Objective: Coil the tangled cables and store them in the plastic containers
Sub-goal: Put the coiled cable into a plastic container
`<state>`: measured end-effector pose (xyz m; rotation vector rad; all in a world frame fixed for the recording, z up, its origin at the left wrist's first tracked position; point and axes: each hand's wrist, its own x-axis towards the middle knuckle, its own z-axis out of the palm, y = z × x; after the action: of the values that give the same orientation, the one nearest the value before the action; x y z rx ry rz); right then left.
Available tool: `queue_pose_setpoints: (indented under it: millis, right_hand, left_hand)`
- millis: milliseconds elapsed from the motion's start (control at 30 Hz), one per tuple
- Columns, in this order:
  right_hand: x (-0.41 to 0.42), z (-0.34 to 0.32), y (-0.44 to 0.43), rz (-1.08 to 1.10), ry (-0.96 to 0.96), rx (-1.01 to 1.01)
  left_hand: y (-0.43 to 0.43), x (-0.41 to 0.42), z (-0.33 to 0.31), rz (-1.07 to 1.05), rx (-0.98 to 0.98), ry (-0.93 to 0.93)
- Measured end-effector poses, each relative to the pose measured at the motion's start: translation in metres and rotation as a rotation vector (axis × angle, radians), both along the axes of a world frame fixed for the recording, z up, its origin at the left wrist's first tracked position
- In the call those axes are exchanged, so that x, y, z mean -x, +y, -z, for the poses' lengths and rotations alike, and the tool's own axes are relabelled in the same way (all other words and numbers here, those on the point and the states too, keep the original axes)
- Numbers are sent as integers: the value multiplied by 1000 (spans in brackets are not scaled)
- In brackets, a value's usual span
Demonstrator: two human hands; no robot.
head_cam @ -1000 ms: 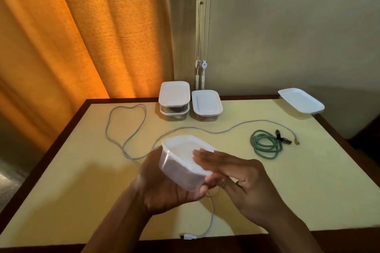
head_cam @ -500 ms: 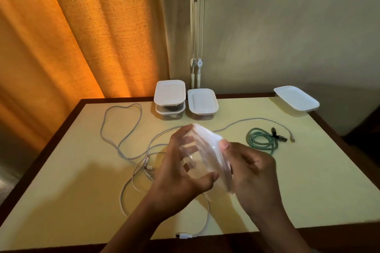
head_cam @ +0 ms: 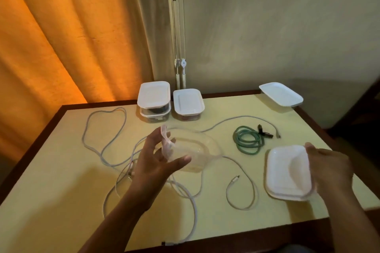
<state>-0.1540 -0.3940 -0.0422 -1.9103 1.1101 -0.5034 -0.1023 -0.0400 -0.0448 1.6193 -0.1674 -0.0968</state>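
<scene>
Yellow table [head_cam: 61, 191], left hand [head_cam: 152, 162] gripping tub [head_cam: 195, 150] (blurred), right hand [head_cam: 329, 168] gripping lid [head_cam: 287, 172]

Dim, warm overall. The brightest area is the curtain [head_cam: 51, 37] behind the worktop's [head_cam: 61, 201] far-left corner: backlit, glowing orange. The wall [head_cam: 277, 26] behind the far edge is flat grey-green, with a dark shadow patch past the far-right corner. A soft, broad shadow lies on the worktop just left of the left hand [head_cam: 156, 162], and another under the lid [head_cam: 287, 172] in the right hand [head_cam: 329, 170]. Faint sheen on the clear container [head_cam: 195, 154]. Hand and container edges are motion-smeared. Whole frame soft and compressed. Wide-angle bowing along the worktop's edges.
</scene>
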Motion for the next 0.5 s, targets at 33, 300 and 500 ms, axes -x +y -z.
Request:
queue_pose_setpoints:
  millis: [33,300,500]
  right_hand:
    - [-4,4,-3,-12,37,72]
    - [-49,10,15,-596,120,683]
    - [-89,19,53,-914,443,860]
  left_hand:
    - [-2,-1,5,-49,-72,-27]
    - [-18,-8,49,-149,-531,-38]
    - [-9,-12,57,-68,-548,-82]
